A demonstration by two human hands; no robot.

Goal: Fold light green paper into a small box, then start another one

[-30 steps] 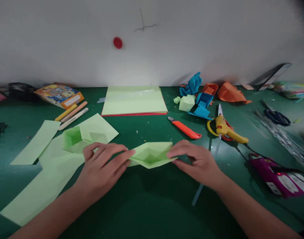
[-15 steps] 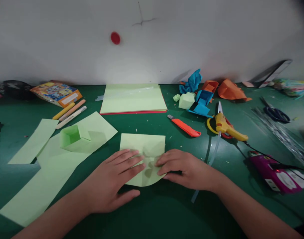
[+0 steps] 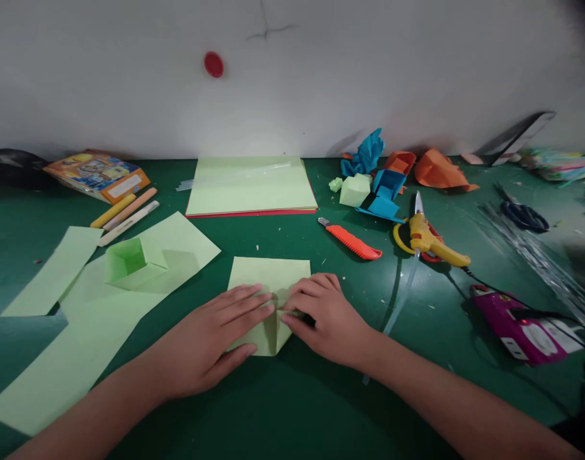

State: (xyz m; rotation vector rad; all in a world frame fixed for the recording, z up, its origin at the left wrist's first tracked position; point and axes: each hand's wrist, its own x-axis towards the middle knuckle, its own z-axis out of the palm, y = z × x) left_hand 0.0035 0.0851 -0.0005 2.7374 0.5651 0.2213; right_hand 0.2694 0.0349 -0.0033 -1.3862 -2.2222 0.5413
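A pale green sheet of paper (image 3: 268,269) lies on the table, its lower right part lifted and folded inward. My left hand (image 3: 210,335) is spread flat over the sheet's left side, fingers stretched toward the middle. With bent fingers, my right hand (image 3: 323,319) grips the folded flap near the centre. Part of the fold is hidden under the fingers. Left of my hands, a small open green paper box (image 3: 129,259) sits on a larger cut green sheet (image 3: 105,338).
Stacked paper (image 3: 249,188) lies by the wall. To the right are an orange utility knife (image 3: 354,243), a yellow glue gun (image 3: 431,241) over scissors, a purple power unit (image 3: 513,326) with cables, and folded blue paper (image 3: 385,195). Markers (image 3: 129,223) and a patterned box (image 3: 98,176) stand left.
My right hand has moved left, bringing the sheet's lower right part inward into a fold. My left hand stays flat on the sheet. The view has shifted slightly.
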